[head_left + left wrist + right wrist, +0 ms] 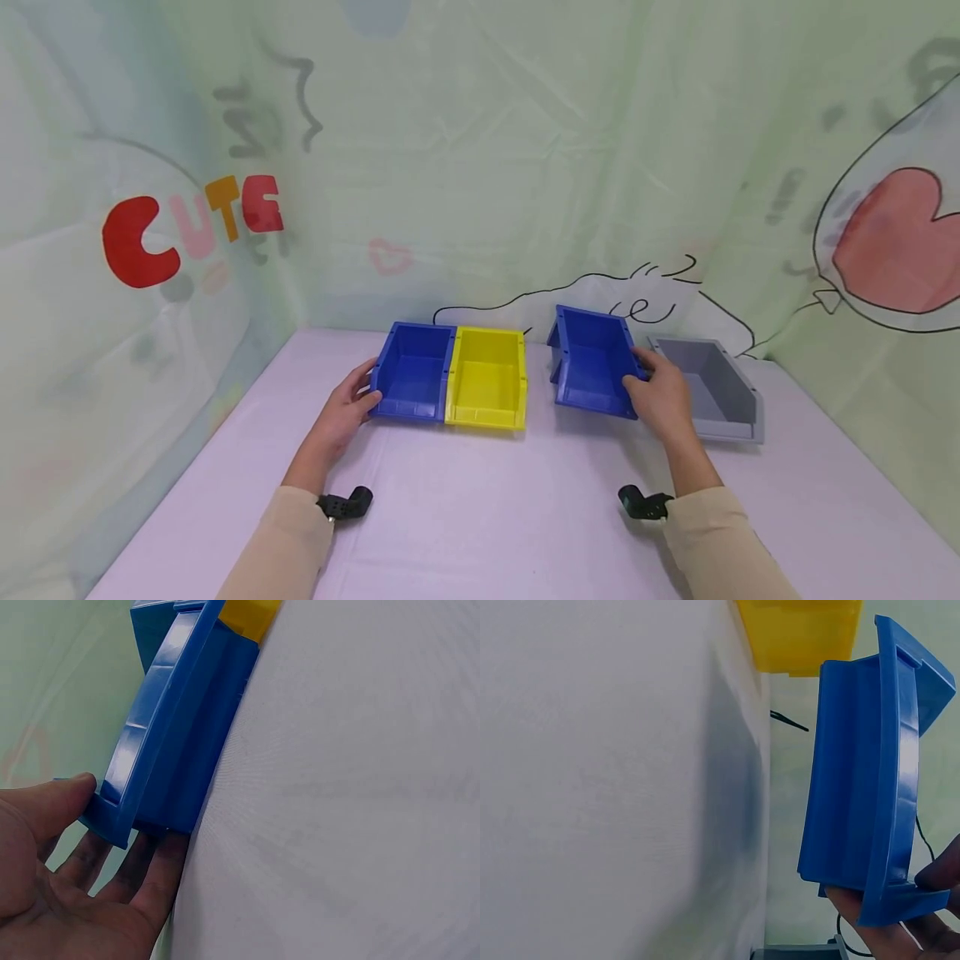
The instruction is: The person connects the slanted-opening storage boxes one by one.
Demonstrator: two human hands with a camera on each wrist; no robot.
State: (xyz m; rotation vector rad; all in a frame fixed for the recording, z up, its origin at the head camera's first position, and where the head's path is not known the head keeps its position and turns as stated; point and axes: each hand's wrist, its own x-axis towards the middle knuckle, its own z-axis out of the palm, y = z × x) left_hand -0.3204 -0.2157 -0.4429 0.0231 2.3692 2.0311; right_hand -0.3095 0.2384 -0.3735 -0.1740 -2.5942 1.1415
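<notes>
Right hand (662, 396): I have it pinching the raised blue bin (595, 365) by the side wall away from the yellow bin (487, 375), thumb at the rim, fingers outside; forearm angled inward.
Left hand (345, 417): thumb and fingers pinch the left blue bin (411, 379), also on the side away from the yellow bin; forearm angled inward.
Raised blue bin: off the counter (480, 517), right of the yellow bin and apart from it, tilted. I judge it light, stiff plastic, smooth enough to swivel on a one-sided hold; the rim looks surest.
Left blue bin: beside the yellow bin's left, touching; probably equally light and stiff.
Grey bin (708, 383): farthest right of the yellow bin.
</notes>
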